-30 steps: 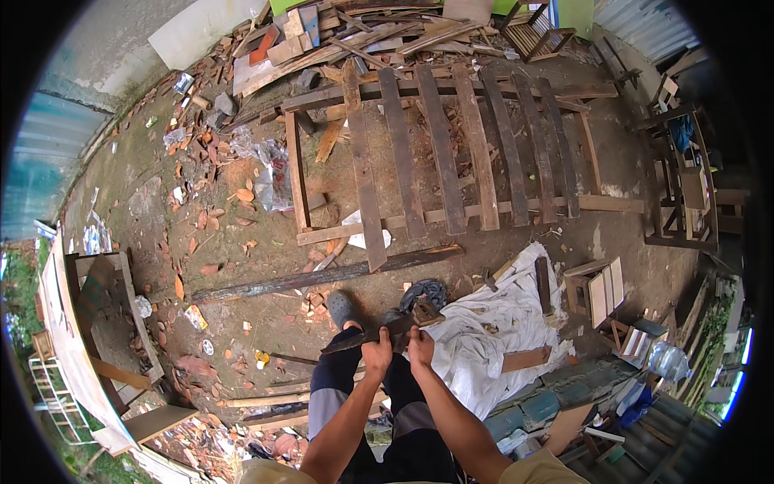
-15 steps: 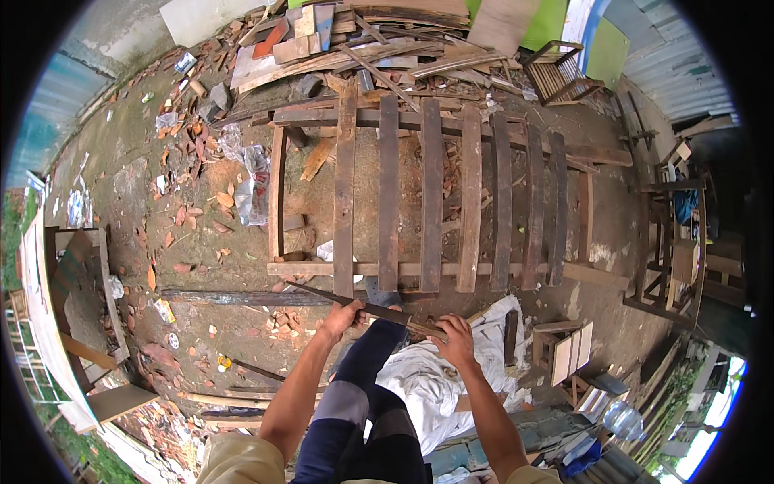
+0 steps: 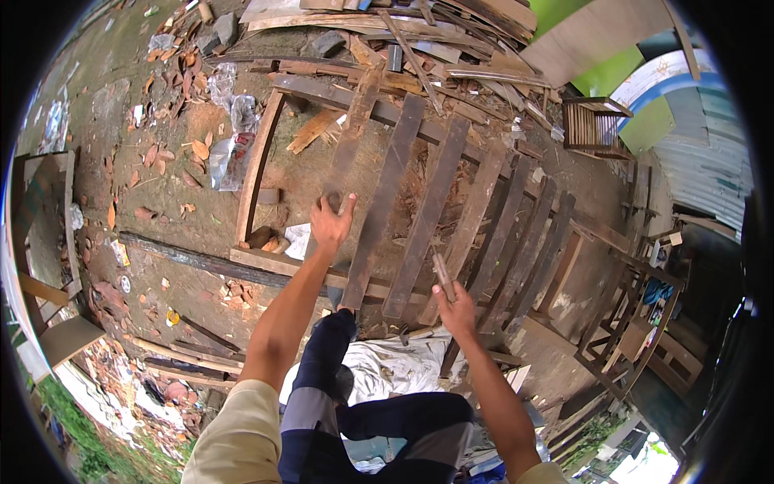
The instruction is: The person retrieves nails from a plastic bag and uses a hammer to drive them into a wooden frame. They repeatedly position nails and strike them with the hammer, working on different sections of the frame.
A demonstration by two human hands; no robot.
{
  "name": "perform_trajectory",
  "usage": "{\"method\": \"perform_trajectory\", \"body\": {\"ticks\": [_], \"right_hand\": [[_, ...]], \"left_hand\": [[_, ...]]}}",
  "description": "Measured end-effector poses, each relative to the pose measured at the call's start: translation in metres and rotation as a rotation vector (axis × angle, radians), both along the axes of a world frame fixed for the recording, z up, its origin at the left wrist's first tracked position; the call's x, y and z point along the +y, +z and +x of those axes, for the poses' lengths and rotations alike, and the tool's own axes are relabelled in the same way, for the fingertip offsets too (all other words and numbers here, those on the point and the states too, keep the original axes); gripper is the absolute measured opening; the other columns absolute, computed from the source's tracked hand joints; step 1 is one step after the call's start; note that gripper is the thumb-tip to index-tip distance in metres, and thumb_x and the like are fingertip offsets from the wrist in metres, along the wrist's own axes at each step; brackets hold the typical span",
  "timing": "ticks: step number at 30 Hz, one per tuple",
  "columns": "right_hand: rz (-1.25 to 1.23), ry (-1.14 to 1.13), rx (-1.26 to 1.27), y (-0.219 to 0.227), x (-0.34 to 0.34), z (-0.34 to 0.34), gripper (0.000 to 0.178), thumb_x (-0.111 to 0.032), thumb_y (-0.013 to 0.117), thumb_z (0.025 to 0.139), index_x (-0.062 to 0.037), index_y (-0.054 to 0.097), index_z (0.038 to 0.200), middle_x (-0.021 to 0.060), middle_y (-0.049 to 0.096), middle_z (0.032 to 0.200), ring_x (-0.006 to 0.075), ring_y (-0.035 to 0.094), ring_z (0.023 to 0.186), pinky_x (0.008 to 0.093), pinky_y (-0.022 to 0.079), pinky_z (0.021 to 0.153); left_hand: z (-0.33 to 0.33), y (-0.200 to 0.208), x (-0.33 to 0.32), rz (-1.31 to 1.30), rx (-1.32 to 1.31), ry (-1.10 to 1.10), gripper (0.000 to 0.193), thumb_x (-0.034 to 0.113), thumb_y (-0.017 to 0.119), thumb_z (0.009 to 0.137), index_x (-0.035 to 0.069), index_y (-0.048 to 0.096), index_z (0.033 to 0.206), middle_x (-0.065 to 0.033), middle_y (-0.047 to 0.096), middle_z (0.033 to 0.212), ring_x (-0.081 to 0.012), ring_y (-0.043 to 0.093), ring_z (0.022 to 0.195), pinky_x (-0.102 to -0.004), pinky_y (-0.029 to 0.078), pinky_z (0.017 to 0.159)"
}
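A low wooden frame (image 3: 256,165) lies in front of me, with several dark slats across it. My left hand (image 3: 332,223) is at its leftmost slat (image 3: 353,137), fingers spread, thumb apart. My forearm hides the slat's near end, and I cannot tell whether the fingers press on the wood. My right hand (image 3: 455,310) is closed around a narrow, stick-like tool (image 3: 441,270) with a pale brown end pointing away from me. It is held above the frame's middle slats; its kind is not clear. One of my legs is at the frame's near rail (image 3: 270,260).
A long charred-looking beam (image 3: 189,256) lies left of the near rail. White cloth (image 3: 387,363) covers the ground by my legs. Scrap planks (image 3: 339,44) are heaped at the far side. A slatted crate-like piece (image 3: 595,127) stands far right, and crumpled plastic (image 3: 232,161) lies left of the frame.
My left hand has let go of the long dark tapered piece both hands held and moved forward to the leftmost slat. My right hand has moved forward over the slats. The view has turned.
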State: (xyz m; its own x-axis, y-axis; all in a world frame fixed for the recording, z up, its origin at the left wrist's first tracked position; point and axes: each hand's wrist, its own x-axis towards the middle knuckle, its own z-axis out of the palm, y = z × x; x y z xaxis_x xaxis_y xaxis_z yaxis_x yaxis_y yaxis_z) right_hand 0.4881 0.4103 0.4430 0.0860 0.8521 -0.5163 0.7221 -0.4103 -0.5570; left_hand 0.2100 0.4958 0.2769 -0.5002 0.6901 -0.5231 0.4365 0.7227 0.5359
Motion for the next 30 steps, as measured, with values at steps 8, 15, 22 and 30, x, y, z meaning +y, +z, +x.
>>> {"method": "perform_trajectory", "body": {"ticks": [8, 15, 22, 30], "right_hand": [[0.07, 0.187, -0.058, -0.01, 0.164, -0.007, 0.038, -0.037, 0.068, 0.095, -0.0015, 0.059, 0.086, 0.0159, 0.058, 0.067, 0.0308, 0.06, 0.062, 0.0413, 0.046, 0.061], [0.243, 0.4, 0.015, -0.058, 0.284, -0.052, 0.035, -0.034, 0.066, 0.096, -0.0022, 0.057, 0.086, 0.0185, 0.06, 0.068, 0.0397, 0.061, 0.065, 0.0444, 0.046, 0.061], [0.22, 0.583, -0.004, -0.136, 0.372, -0.115, 0.036, -0.039, 0.063, 0.096, -0.003, 0.061, 0.091, 0.0202, 0.067, 0.082, 0.0426, 0.063, 0.08, 0.0499, 0.047, 0.072], [0.352, 0.946, 0.067, -0.175, 0.416, -0.146, 0.041, -0.037, 0.069, 0.091, 0.0019, 0.06, 0.102, 0.0259, 0.066, 0.096, 0.0448, 0.062, 0.094, 0.0505, 0.047, 0.086]], "left_hand": [[0.015, -0.055, 0.081, -0.163, 0.289, -0.086, 0.083, 0.072, 0.053, 0.088, 0.005, 0.048, 0.137, -0.0168, 0.052, 0.128, -0.0373, 0.052, 0.12, -0.0515, 0.041, 0.101], [0.017, -0.067, 0.073, -0.094, 0.458, -0.089, 0.078, 0.069, 0.056, 0.088, 0.007, 0.052, 0.134, -0.0118, 0.057, 0.117, -0.03, 0.057, 0.111, -0.0444, 0.045, 0.093], [0.015, -0.072, 0.069, -0.123, 0.485, -0.1, 0.076, 0.064, 0.063, 0.085, 0.008, 0.052, 0.134, -0.0104, 0.057, 0.116, -0.0288, 0.056, 0.109, -0.0426, 0.045, 0.091], [0.013, -0.063, 0.071, -0.141, 0.46, -0.089, 0.076, 0.064, 0.063, 0.084, 0.008, 0.053, 0.134, -0.01, 0.057, 0.117, -0.0287, 0.056, 0.107, -0.0421, 0.044, 0.092]]}}
